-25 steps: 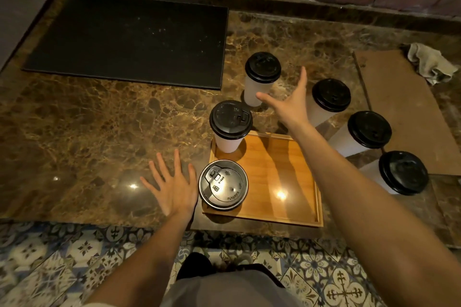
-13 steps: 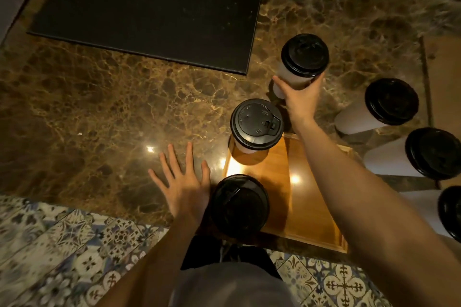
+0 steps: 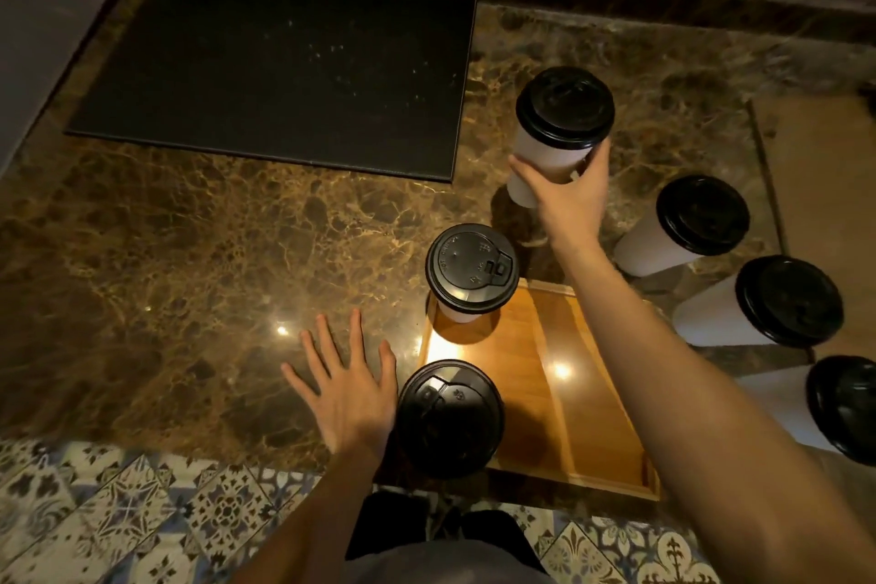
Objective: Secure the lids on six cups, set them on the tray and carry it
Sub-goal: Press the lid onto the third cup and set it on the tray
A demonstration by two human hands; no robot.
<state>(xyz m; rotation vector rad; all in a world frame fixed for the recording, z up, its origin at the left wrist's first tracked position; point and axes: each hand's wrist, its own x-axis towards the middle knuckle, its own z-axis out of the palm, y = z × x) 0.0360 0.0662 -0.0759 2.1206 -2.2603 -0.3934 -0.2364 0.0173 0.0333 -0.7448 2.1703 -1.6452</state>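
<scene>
The left hand (image 3: 348, 394) lies flat on the marble counter (image 3: 189, 275) with fingers straight and spread. It holds nothing and is just beside the wooden tray (image 3: 535, 370). On the tray's left side stand the near cup (image 3: 450, 417) and the far cup (image 3: 471, 268), both lidded. Beyond the tray's far edge the right hand (image 3: 566, 199) grips the third cup (image 3: 545, 157) round its paper wall. This cup is upright and lidded; I cannot tell if it is lifted. The free tray floor lies toward the person, under the right forearm, so I judge the cup must come back past the far cup. Right of this arm, three more lidded cups (image 3: 758, 313) wait on the counter, away from that path.
</scene>
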